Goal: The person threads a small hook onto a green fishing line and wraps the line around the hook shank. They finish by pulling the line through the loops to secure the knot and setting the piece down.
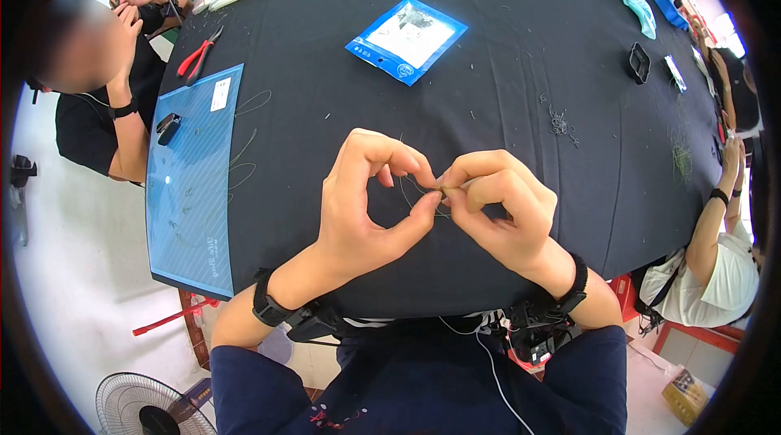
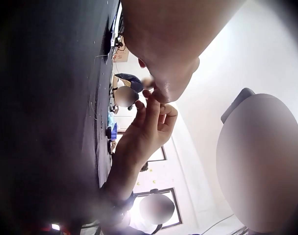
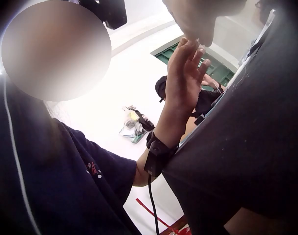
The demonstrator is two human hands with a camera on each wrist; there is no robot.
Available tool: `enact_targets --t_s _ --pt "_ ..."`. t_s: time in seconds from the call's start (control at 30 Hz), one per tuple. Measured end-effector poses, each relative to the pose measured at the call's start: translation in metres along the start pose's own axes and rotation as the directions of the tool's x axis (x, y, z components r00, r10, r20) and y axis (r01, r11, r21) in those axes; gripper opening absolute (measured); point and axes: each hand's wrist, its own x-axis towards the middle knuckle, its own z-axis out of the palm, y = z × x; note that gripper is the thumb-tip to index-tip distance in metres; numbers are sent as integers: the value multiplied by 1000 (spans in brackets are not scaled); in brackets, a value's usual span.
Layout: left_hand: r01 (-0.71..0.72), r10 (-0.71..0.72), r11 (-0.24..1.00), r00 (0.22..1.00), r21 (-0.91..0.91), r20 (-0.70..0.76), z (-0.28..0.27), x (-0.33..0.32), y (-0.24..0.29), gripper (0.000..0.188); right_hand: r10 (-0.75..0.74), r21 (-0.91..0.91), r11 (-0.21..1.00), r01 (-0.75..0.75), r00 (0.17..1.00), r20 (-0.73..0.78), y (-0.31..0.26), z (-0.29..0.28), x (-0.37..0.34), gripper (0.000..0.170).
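Observation:
Both hands meet over the dark table, fingertip to fingertip. My left hand (image 1: 358, 199) pinches a thin dark thread (image 1: 442, 190) between thumb and index finger, its other fingers loosely curled. Against it, my right hand (image 1: 508, 203) pinches the same small spot with thumb and forefinger. A fine loop of the thread hangs below and between the hands in the head view. In the left wrist view the right hand (image 2: 146, 129) reaches up to the left fingertips; the right wrist view shows the left hand (image 3: 184, 78) from its palm side. The pinched part is mostly hidden by the fingertips.
Left on the black tablecloth (image 1: 301, 85) lies a blue translucent mat (image 1: 195, 199) with a black clipper (image 1: 168, 128); red-handled pliers (image 1: 198, 59) are above it. A blue-and-white packet (image 1: 407, 39) lies ahead, thread scraps (image 1: 560, 123) to the right. Other people sit at both sides.

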Motion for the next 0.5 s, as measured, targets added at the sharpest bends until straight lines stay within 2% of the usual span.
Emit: enact_targets --t_s 0.2,0.4,0.5 --pt "-17 17 1000 999 -1 44 -2 0 -1 35 6 9 1000 -6 1000 6 -2 0 0 24" --pt "45 -41 992 998 -119 38 0 -1 -2 35 6 17 1000 -6 1000 -9 -1 0 1 24" --pt "62 -61 993 998 -101 20 1 0 2 35 24 34 999 -24 1000 -13 0 1 -1 24"
